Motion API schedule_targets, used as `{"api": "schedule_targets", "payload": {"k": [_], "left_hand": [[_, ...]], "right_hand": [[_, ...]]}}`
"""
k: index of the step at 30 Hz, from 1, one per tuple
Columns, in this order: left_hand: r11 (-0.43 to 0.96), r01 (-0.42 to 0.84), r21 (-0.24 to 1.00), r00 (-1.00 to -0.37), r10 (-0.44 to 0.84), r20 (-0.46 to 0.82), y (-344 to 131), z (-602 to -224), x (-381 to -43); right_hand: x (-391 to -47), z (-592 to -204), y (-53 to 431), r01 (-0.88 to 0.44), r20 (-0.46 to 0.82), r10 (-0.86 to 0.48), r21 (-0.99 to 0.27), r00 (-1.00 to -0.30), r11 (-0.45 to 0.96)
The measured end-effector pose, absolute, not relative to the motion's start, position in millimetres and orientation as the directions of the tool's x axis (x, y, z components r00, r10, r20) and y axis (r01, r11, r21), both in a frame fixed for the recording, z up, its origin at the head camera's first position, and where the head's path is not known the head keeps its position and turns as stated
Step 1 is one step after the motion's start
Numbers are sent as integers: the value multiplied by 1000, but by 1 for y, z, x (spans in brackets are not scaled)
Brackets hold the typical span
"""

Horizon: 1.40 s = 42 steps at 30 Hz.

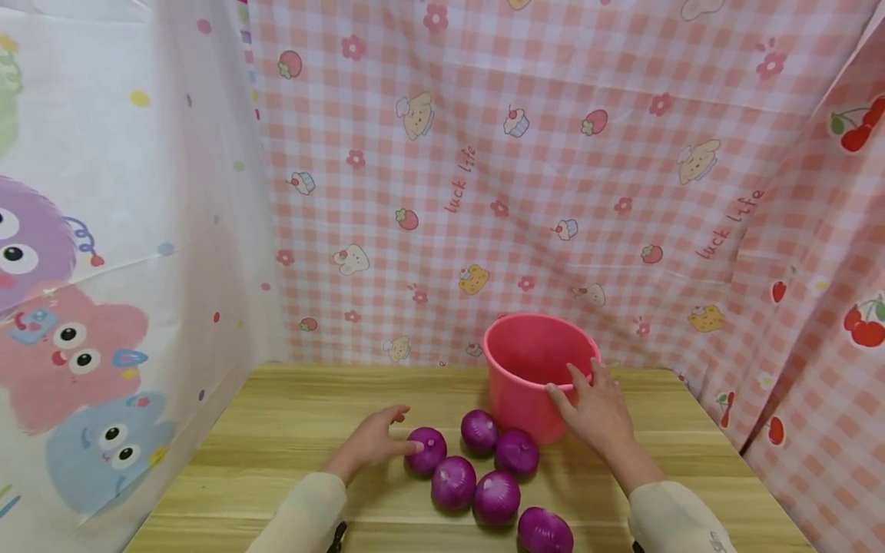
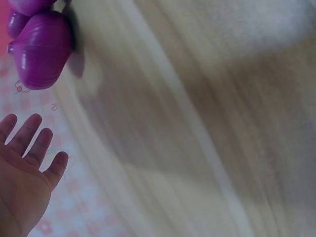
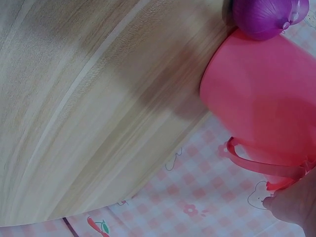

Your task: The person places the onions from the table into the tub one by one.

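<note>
Several purple onions lie together on the wooden table, in front of a pink bucket [image 1: 525, 407]. At the left of the group is one onion [image 1: 430, 458]; my left hand [image 1: 373, 440] is beside it, thumb over its near side. In the left wrist view the left hand [image 2: 22, 182] shows its fingers spread and fairly straight, with an onion [image 2: 43, 49] above them. My right hand [image 1: 600, 407] holds the bucket's right rim, fingertips reaching over the edge. Only part of the right hand [image 3: 296, 202] shows in the right wrist view, by the bucket's rim.
The bucket has a pink handle [image 3: 266, 168] hanging at its side. One onion [image 1: 545, 531] lies nearest the front, apart from the others. A pink checked cloth [image 1: 442, 192] hangs behind the table [image 1: 290, 415], and a white printed curtain [image 1: 173, 253] hangs at the left.
</note>
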<state>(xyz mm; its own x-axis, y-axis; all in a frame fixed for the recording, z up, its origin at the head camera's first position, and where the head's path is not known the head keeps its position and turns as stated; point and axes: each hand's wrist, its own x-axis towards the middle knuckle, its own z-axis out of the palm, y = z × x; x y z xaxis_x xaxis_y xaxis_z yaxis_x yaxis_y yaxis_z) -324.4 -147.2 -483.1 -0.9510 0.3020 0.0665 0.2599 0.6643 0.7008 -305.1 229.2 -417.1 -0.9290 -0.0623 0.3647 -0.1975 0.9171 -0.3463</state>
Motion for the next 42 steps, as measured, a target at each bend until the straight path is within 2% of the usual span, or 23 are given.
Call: {"api": "schedule_targets", "payload": {"k": [18, 42], "left_hand": [[631, 309, 712, -914, 404, 39, -143, -493, -318], [645, 364, 671, -889, 455, 45, -136, -498, -318]], "right_hand": [[-305, -414, 227, -196, 355, -67, -342, -933, 919], [-307, -416, 227, -203, 363, -70, -342, -929, 917]]}}
